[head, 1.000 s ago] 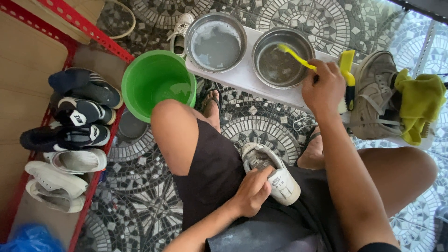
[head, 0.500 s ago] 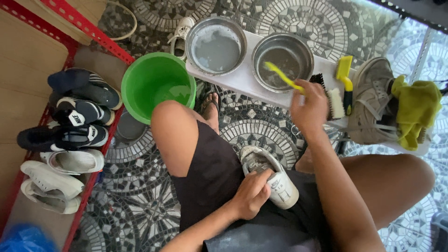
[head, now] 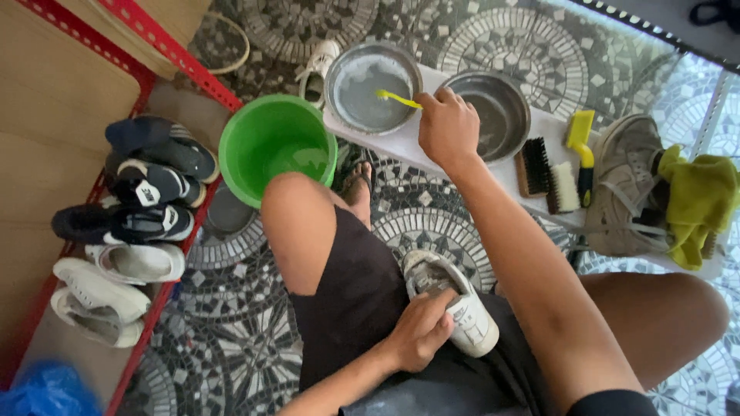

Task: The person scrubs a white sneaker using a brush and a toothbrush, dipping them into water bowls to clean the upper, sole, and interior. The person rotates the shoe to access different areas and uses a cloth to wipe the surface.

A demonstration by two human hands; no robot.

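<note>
We are holding a yellow toothbrush [head: 399, 98] in our right hand [head: 448, 127], fingers closed around its handle. The brush end is pointing toward 9 o'clock and is reaching over the left steel bowl [head: 371, 75], which is holding cloudy water. We cannot tell whether the bristles are touching the water.

Our left hand [head: 420, 331] is gripping a white sneaker [head: 453, 300] at 6 o'clock, fingers closed into its opening. The sneaker is resting on our lap against the dark shorts [head: 362, 308], toe pointing toward 5 o'clock.

At 3 o'clock from the right hand, we are seeing the right steel bowl [head: 497, 108], just beside the left one. Both bowls are sitting on a white board [head: 401, 142]. Farther toward 3 o'clock on the same board, two scrub brushes [head: 546, 173] are lying side by side, with a yellow-handled brush [head: 580, 142] just beside them. Beyond these, a grey shoe [head: 628, 185] is lying next to a yellow-green cloth [head: 697, 200].

At 9 o'clock from the left bowl, a green bucket [head: 276, 146] is standing on the mosaic tile floor [head: 254, 323], touching our left knee. A white shoe [head: 317, 65] is lying at 12 o'clock from the bucket.

Farther toward 9 o'clock, a red metal rack [head: 166, 50] is holding a row of dark sneakers [head: 146, 189] and white sneakers [head: 108, 289].
</note>
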